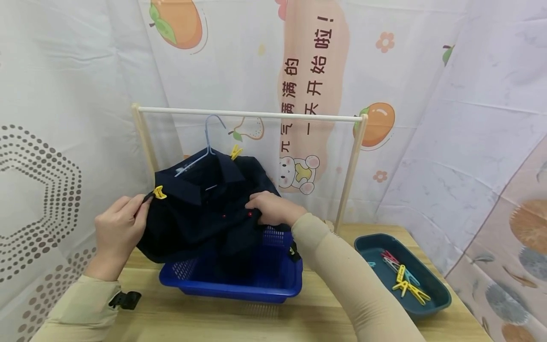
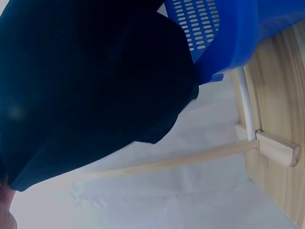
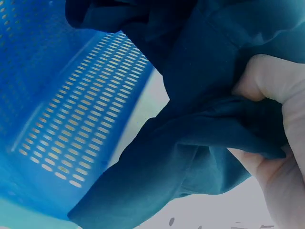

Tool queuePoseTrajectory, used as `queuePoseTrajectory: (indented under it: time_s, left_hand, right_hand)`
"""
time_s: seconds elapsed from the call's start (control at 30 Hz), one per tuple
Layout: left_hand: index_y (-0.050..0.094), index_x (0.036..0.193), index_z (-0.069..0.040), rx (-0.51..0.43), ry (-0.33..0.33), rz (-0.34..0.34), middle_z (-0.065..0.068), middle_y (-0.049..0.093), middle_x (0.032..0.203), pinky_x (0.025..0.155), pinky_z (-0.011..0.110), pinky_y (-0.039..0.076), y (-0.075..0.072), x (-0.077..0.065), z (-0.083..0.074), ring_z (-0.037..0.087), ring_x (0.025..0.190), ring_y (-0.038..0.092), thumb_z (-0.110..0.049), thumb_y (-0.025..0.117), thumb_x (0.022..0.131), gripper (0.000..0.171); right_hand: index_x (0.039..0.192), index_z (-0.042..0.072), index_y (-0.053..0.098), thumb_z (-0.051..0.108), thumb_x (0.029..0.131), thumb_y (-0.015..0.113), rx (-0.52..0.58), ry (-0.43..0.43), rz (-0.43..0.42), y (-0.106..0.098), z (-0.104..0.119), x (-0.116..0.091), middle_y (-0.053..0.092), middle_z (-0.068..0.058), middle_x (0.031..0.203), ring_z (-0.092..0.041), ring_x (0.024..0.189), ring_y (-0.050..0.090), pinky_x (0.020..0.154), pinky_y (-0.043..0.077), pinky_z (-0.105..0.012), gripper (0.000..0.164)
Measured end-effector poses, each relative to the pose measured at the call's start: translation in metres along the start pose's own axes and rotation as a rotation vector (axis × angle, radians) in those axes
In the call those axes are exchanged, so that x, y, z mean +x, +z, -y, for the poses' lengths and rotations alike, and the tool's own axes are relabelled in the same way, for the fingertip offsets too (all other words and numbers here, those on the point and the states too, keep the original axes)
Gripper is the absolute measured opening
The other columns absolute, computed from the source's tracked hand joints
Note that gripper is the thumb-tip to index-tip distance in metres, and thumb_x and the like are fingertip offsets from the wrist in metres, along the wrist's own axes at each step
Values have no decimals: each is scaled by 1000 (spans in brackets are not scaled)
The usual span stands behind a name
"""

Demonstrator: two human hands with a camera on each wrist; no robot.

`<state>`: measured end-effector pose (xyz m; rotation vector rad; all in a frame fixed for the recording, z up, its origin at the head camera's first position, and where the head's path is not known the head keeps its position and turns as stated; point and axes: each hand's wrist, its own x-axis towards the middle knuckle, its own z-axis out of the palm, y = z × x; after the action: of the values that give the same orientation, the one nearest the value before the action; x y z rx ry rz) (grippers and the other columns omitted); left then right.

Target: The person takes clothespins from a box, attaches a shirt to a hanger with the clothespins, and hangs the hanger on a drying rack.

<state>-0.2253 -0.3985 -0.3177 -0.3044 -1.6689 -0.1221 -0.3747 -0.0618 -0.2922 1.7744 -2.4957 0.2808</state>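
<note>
A dark navy shirt [image 1: 183, 237] with a collar and small red buttons is spread over the blue basket, on a light blue hanger [image 1: 208, 135]. My left hand [image 1: 121, 228] grips the shirt at its left shoulder, beside a yellow clothespin [image 1: 159, 192]. A second yellow clothespin [image 1: 236, 152] sits on the far shoulder. With thumb and fingers my right hand [image 1: 273, 208] pinches the shirt front near a red button; in the right wrist view the cloth [image 3: 200, 129] folds between them. The hanger's hook overlaps the rack's rod [image 1: 256, 114] in the head view.
The blue basket [image 1: 239, 293] stands on the wooden table [image 1: 205, 323] below the shirt. A rack with wooden posts [image 1: 351, 175] rises behind. At the right, a dark green tray [image 1: 440, 297] holds several coloured clothespins [image 1: 401, 273]. Printed curtains hang around the table.
</note>
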Motion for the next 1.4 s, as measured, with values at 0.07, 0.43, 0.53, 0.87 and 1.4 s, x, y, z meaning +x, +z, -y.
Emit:
queuePoseTrajectory:
  time_s: [0.07, 0.43, 0.53, 0.87, 1.4]
  left_hand:
    - [71, 86, 1, 0, -4, -10, 16, 61, 70, 44, 47, 38, -1, 2, 0, 33, 53, 56, -9, 70, 88, 11]
    - [73, 89, 2, 4, -28, -14, 20, 65, 74, 47, 51, 42, -6, 8, -5, 36, 59, 61, -8, 70, 89, 11]
    - [73, 89, 2, 5, -27, -7, 19, 65, 74, 47, 50, 42, -7, 8, -5, 36, 59, 61, -8, 71, 89, 10]
    - [72, 87, 1, 8, -11, -2, 17, 64, 73, 47, 49, 41, -6, 8, -5, 34, 57, 60, -9, 70, 89, 11]
    - [72, 86, 0, -20, 10, -9, 16, 64, 72, 45, 47, 39, 2, 10, -16, 33, 55, 59, -10, 71, 88, 10]
  right_hand:
    - [116, 16, 73, 0, 85, 80, -11, 10, -24, -7, 1, -1, 57, 3, 98, -13, 88, 55, 79, 48, -23, 36]
    - [114, 13, 72, 1, 83, 81, -60, 7, -112, -27, 4, -6, 57, 1, 98, -15, 89, 56, 85, 48, -26, 34]
    - [114, 13, 72, 0, 83, 81, -56, 16, -107, -26, 4, -6, 56, 2, 97, -14, 88, 55, 84, 48, -25, 35]
    - [112, 14, 72, 0, 83, 80, -84, 9, -111, -26, 2, -10, 56, 3, 96, -14, 88, 55, 85, 48, -26, 33]
    - [102, 14, 71, 1, 83, 81, -93, 5, -131, -34, 3, -32, 55, 2, 92, -14, 85, 54, 80, 47, -28, 25]
